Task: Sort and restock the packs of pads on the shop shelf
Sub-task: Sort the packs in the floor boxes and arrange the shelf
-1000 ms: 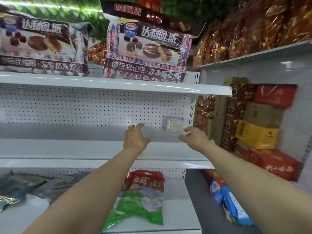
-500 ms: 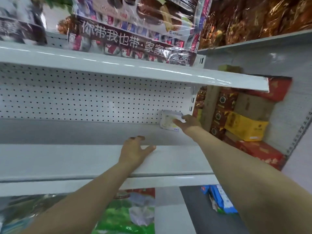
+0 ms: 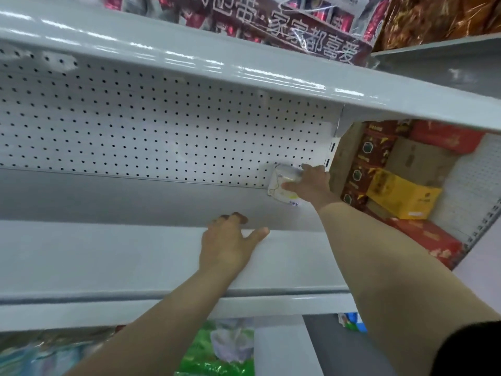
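White pack [image 3: 276, 183] stands in the back right corner of our shelf [image 3: 108, 256], against the pegboard [image 3: 162, 131]. Our right hand [image 3: 314, 185] grips it, fingers over its top and thumb across its front. Our left hand [image 3: 225, 248] rests flat on the shelf, fingers straight.

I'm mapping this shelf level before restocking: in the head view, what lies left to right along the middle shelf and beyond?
left hand resting on the shelf → pack of pads → right hand gripping it → brown boxes → yellow box
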